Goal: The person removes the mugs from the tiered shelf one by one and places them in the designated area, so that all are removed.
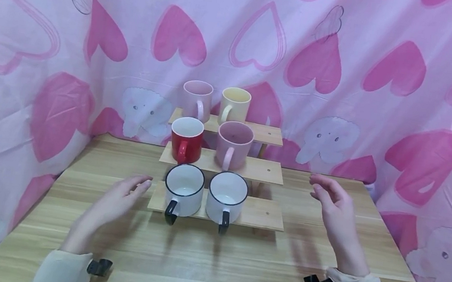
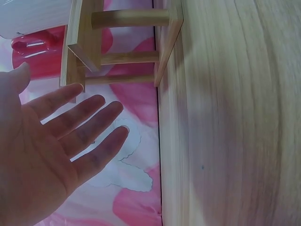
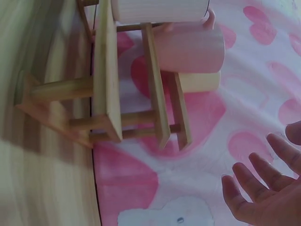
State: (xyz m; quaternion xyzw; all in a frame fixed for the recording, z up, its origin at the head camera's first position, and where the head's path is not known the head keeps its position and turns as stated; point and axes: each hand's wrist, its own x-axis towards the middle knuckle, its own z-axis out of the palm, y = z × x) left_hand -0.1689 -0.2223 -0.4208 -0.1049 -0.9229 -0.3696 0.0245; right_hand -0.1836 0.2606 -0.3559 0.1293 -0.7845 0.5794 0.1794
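A three-step wooden rack [image 1: 263, 213] holds mugs in pairs. On its lowest step stand two white mugs with black rims and black handles, the left mug [image 1: 183, 195] and the right mug [image 1: 226, 199]. A red mug [image 1: 185, 141] and a pink mug [image 1: 235, 145] share the middle step. At the top are a light pink mug [image 1: 196, 97] and a pale yellow mug [image 1: 237, 103]. My left hand [image 1: 121, 198] hovers left of the lowest step, fingers relaxed, holding nothing. Right of the rack, my right hand [image 1: 335, 216] is raised with loosely bent fingers and nothing in it.
The rack stands on a wood-grain table [image 1: 171, 269], toward its back edge. A pink curtain [image 1: 136, 35] with hearts and elephants hangs behind and along both sides. The right part of each step carries no mug.
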